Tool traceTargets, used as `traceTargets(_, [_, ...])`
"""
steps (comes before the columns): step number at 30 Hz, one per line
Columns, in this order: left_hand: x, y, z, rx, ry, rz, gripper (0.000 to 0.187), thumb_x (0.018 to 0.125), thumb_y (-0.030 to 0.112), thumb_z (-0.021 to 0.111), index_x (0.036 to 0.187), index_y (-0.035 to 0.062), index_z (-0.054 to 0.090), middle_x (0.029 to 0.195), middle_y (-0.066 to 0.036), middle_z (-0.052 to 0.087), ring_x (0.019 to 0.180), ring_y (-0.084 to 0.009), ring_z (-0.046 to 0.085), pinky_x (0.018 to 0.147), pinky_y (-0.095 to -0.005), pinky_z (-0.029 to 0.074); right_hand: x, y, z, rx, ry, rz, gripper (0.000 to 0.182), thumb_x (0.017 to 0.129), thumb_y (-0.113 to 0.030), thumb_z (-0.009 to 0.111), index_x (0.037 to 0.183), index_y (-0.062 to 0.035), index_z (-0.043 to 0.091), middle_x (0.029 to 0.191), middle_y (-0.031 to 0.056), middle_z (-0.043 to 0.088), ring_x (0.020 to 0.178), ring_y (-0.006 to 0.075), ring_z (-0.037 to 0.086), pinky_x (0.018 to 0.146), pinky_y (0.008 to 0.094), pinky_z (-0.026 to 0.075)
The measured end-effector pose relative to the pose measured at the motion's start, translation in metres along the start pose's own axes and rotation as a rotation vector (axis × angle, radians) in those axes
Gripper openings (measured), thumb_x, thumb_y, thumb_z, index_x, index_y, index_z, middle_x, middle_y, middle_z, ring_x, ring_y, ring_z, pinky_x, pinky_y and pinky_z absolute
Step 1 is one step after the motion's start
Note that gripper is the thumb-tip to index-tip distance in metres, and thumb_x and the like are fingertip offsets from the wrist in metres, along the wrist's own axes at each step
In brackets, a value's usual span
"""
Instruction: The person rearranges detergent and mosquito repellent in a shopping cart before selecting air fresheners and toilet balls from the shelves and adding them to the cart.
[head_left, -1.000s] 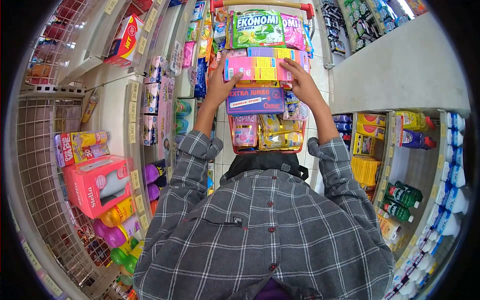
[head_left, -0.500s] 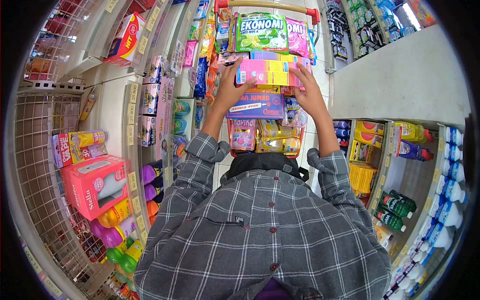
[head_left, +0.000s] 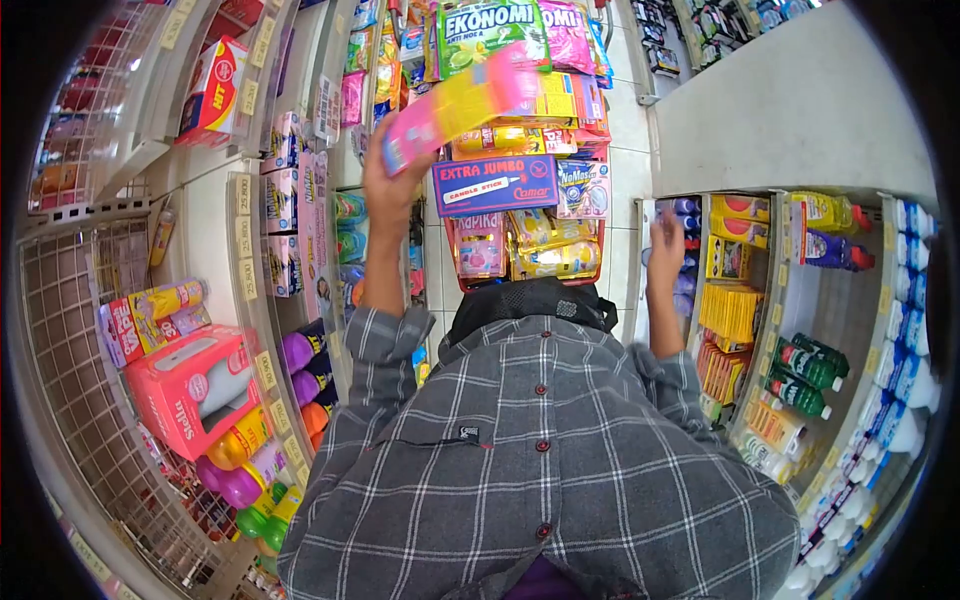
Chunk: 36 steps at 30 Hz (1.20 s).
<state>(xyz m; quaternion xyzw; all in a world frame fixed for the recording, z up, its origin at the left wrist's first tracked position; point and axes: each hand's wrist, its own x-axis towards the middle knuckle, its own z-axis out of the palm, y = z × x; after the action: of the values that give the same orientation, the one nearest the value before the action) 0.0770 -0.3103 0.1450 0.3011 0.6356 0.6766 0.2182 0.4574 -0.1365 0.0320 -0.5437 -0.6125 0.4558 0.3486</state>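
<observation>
A long pink and yellow box, blurred by motion, is tilted in the air over the shopping cart. My left hand is closed around its left end. Away from the box, my right hand hangs to the right of the cart with its fingers loosely apart and nothing visible in them. Below the raised box lie a purple candle box marked Extra Jumbo and a white and purple NoMos box. Behind it stands a green Ekonomi pouch beside a pink pouch.
The red cart also holds pink and yellow packs near my body. Shelves flank the aisle: a red Stella box and a HIT box on the left, green bottles and yellow packets on the right.
The pink and yellow box has been lifted up and leftward in my left hand and tilted. My right hand has let go of it and moved right and down.
</observation>
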Motion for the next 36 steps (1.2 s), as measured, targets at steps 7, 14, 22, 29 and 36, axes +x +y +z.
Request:
traceTargets(7, [-0.079, -0.032, -0.06, -0.404, 0.193, -0.167, 0.078, 0.082, 0.028, 0.076, 0.141, -0.001, 0.034, 0.136, -0.013, 0.046, 0.124, -0.0236, 0.05, 0.108, -0.0348, 0.037, -0.135, 0.136, -0.031, -0.23, -1.147, 0.24, 0.061, 0.093, -0.042, 0.053, 0.141, -0.006, 0.044, 0.145, 0.0215, 0.041, 0.139, 0.0336, 0.032, 0.114, 0.0394, 0.025])
traceTargets(14, [-0.116, -0.042, -0.056, -0.426, 0.233, -0.213, 0.079, 0.081, 0.026, 0.076, 0.142, -0.0025, 0.034, 0.137, -0.014, 0.045, 0.124, -0.023, 0.049, 0.11, -0.0358, 0.034, -0.09, 0.112, 0.032, -0.796, -1.781, 0.444, 0.058, 0.091, -0.032, 0.057, 0.142, -0.0084, 0.043, 0.143, 0.0166, 0.046, 0.131, 0.0278, 0.042, 0.11, 0.0361, 0.032])
traceTargets(22, [-0.142, -0.012, -0.046, -0.127, 0.1, -0.198, 0.086, 0.07, 0.008, 0.084, 0.141, -0.0005, 0.036, 0.133, -0.013, 0.048, 0.119, -0.0206, 0.052, 0.103, -0.0334, 0.041, -0.126, 0.113, 0.101, -0.406, -2.065, 0.515, 0.047, 0.094, -0.022, 0.05, 0.139, -0.0105, 0.049, 0.138, 0.0137, 0.052, 0.123, 0.0255, 0.052, 0.103, 0.0357, 0.039])
traceTargets(29, [-0.191, 0.005, -0.055, -0.011, 0.286, -0.164, 0.086, 0.07, 0.01, 0.084, 0.141, -0.0007, 0.037, 0.129, -0.013, 0.05, 0.117, -0.022, 0.053, 0.1, -0.035, 0.044, -0.184, 0.07, 0.186, -0.222, -2.408, 0.275, 0.054, 0.096, -0.039, 0.052, 0.133, 0.0006, 0.052, 0.135, 0.0129, 0.055, 0.117, 0.0233, 0.052, 0.103, 0.0359, 0.038])
traceTargets(36, [-0.205, 0.032, -0.02, 0.142, 0.393, -0.084, 0.085, 0.07, 0.009, 0.084, 0.141, 0.0008, 0.037, 0.131, -0.013, 0.048, 0.118, -0.0221, 0.052, 0.1, -0.0351, 0.044, -0.183, 0.128, 0.155, -0.176, -2.522, -0.443, 0.044, 0.09, -0.028, 0.058, 0.131, -0.0098, 0.057, 0.13, 0.0197, 0.056, 0.122, 0.0289, 0.051, 0.104, 0.0383, 0.037])
